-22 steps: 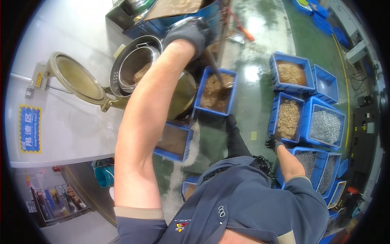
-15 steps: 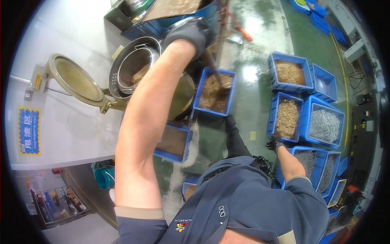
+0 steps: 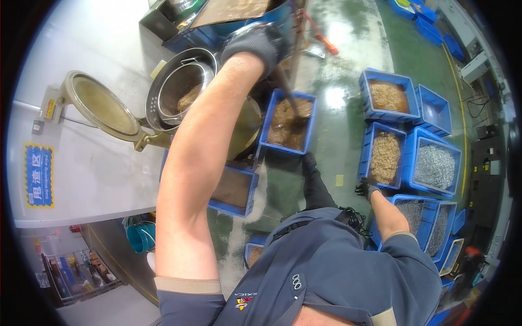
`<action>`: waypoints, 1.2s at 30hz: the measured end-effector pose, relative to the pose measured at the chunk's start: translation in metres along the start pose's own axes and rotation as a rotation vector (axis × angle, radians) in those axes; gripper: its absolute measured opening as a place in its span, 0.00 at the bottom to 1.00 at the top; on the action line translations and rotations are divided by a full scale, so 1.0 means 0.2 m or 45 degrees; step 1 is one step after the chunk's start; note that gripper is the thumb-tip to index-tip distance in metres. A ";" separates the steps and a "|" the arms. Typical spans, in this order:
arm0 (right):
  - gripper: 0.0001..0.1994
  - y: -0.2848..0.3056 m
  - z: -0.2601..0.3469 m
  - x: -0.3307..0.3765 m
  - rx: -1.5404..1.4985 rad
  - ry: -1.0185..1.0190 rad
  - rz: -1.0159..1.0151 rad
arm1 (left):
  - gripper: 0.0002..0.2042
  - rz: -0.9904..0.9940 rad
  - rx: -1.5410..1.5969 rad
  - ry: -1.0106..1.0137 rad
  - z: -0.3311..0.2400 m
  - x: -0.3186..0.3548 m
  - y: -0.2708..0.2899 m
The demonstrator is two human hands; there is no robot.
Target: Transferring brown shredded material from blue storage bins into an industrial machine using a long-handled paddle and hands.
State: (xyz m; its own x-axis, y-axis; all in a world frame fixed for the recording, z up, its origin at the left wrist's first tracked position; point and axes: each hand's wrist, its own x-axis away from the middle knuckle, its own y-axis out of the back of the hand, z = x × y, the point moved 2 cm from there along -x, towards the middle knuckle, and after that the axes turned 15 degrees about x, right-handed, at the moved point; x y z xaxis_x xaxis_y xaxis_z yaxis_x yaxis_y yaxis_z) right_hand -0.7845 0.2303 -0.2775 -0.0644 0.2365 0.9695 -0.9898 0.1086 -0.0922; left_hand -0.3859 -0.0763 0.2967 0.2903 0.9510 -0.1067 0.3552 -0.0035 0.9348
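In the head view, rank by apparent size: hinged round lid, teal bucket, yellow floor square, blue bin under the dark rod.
1. Blue bin and hinged round lid: too alike to rank
2. Teal bucket
3. Yellow floor square

**An industrial workshop floor**

This is a workshop or factory hall, not a home or an office. The green-painted floor (image 3: 336, 146) is scuffed through to a pale band and marked with a yellow line (image 3: 453, 70). Blue plastic crates (image 3: 389, 115) stand on it in bulk, some filled with lumpy tan matter (image 3: 387, 155), others with shiny grey bits (image 3: 435, 167). At the left, a heavy round lid (image 3: 104, 103) hangs open on its hinge beside a perforated metal drum (image 3: 153, 103). A yellow-edged blue sign (image 3: 39, 175) marks the pale wall. The person's left hand (image 3: 255, 46) and right hand (image 3: 367, 188) wear dark work gloves.
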 end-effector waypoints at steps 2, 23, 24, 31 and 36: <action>0.30 0.03 0.00 -0.01 0.065 0.031 -0.042 | 0.11 0.000 0.051 0.032 -0.01 0.00 0.01; 0.30 -0.26 0.23 0.28 0.357 0.131 -0.353 | 0.11 -0.030 0.071 0.046 0.09 0.16 0.00; 0.30 -0.27 0.23 0.28 0.361 0.131 -0.352 | 0.11 -0.013 0.085 0.077 0.09 0.18 0.00; 0.26 -0.33 0.32 0.19 0.169 0.075 0.006 | 0.18 0.278 0.040 0.145 0.18 0.34 -0.11; 0.23 -1.13 0.49 0.32 0.091 0.222 0.287 | 0.13 0.293 -0.196 -0.130 0.16 0.78 -0.08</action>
State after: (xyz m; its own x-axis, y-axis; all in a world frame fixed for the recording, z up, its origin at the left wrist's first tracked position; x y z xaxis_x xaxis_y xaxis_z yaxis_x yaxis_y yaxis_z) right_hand -0.5772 0.1269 -0.1729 -0.2671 0.4103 0.8720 -0.9598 -0.0321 -0.2788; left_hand -0.3181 0.0633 0.2549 0.4386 0.8944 0.0878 0.1330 -0.1612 0.9779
